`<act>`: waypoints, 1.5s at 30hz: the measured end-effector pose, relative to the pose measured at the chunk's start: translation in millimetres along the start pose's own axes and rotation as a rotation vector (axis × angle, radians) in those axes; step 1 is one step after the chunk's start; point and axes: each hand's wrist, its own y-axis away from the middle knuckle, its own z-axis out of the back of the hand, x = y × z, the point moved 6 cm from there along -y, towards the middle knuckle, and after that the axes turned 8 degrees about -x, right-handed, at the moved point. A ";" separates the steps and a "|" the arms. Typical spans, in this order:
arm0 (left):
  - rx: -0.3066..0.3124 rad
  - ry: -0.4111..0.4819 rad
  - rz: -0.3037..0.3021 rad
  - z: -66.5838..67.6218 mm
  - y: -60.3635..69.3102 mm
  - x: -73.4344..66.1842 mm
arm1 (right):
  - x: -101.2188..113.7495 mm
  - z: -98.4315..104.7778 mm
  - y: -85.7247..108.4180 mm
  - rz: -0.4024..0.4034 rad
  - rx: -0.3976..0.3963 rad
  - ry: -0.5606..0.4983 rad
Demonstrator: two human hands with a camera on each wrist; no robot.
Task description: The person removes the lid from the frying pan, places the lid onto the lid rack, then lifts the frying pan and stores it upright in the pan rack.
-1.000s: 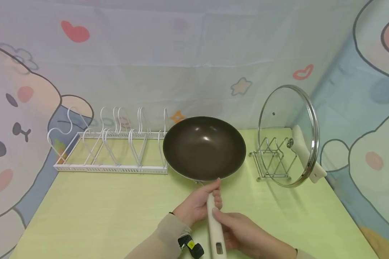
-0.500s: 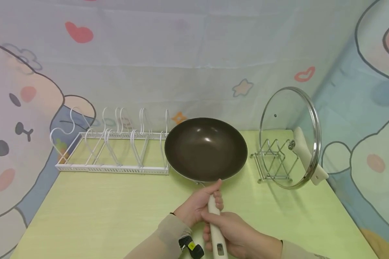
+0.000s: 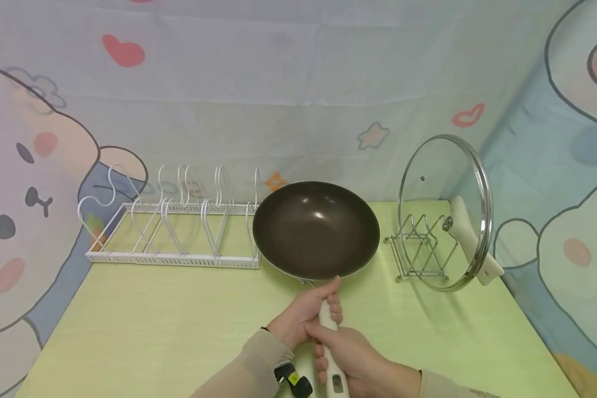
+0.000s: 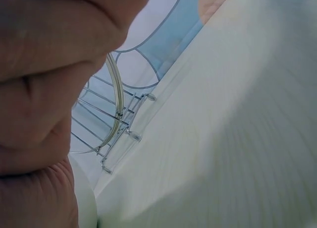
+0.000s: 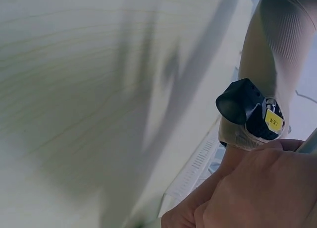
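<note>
A wok [image 3: 315, 232] with a dark brown inside and a cream handle [image 3: 332, 362] is at the middle of the head view, tipped with its inside facing me. My left hand [image 3: 303, 315] grips the handle close to the pan, thumb pointing toward the rim. Just behind it, my right hand [image 3: 355, 354] holds the handle's lower part, its thumb across the top and its fingertips showing on the left side. Curled fingers of the left hand [image 4: 44, 89] fill the left of the left wrist view. In the right wrist view, the right hand [image 5: 262, 193] is at the lower right.
On the left of the light green table [image 3: 169, 320] stands a white wire rack [image 3: 174, 258] with several curved dividers. To the right, a glass lid [image 3: 483, 210] with a cream handle stands upright in a small metal rack [image 3: 420, 273]. A printed cloth [image 3: 278, 66] hangs behind.
My right hand has closed round the handle: its thumb has moved left over the top and its fingers have come round the left side. The left hand and wok are nearly still.
</note>
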 end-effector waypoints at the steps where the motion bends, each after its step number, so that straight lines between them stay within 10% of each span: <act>1: -0.001 0.001 -0.002 0.2 -0.1 0.1 | -0.8 -0.2 -0.5 -0.006 0.006 -0.012; 45: 0.029 0.077 -0.005 -1.1 -1.5 1.6 | -9.5 -8.4 -5.4 -0.024 0.120 -0.162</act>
